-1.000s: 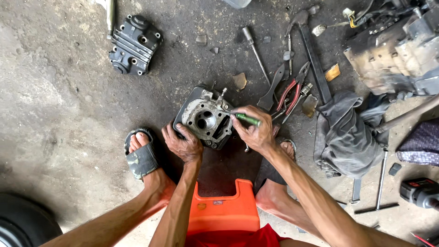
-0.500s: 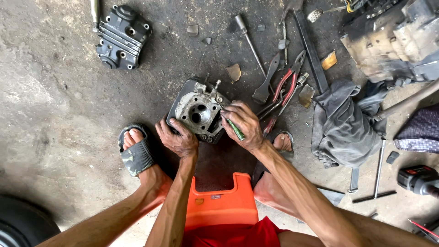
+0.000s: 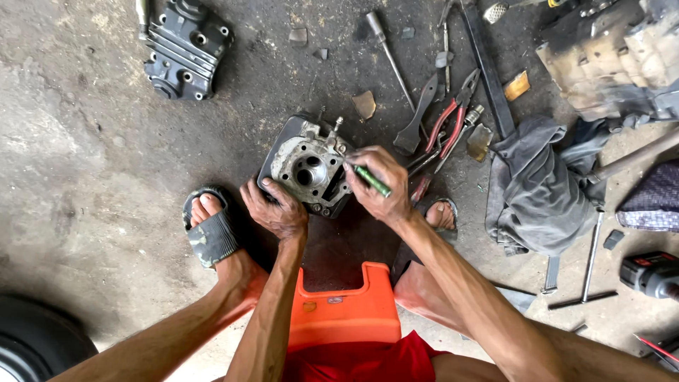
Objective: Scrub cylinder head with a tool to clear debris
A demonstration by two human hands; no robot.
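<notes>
A grey metal engine cylinder block (image 3: 305, 165) with a round bore lies on the concrete floor between my feet. My left hand (image 3: 276, 209) grips its near edge and steadies it. My right hand (image 3: 380, 184) is closed around a green-handled tool (image 3: 370, 180), whose tip rests against the block's right side. The tip itself is hidden by my fingers. I sit on an orange plastic stool (image 3: 342, 305).
A dark cylinder head cover (image 3: 185, 48) lies at the upper left. Red-handled pliers (image 3: 448, 123), a screwdriver (image 3: 389, 51) and other tools lie right of the block. A grey cloth (image 3: 533, 185), a cordless drill (image 3: 649, 273) and a tyre (image 3: 35, 346) are nearby.
My right hand has shifted slightly on the block's right side with the green tool. The view has drifted, so everything sits a little lower in frame.
</notes>
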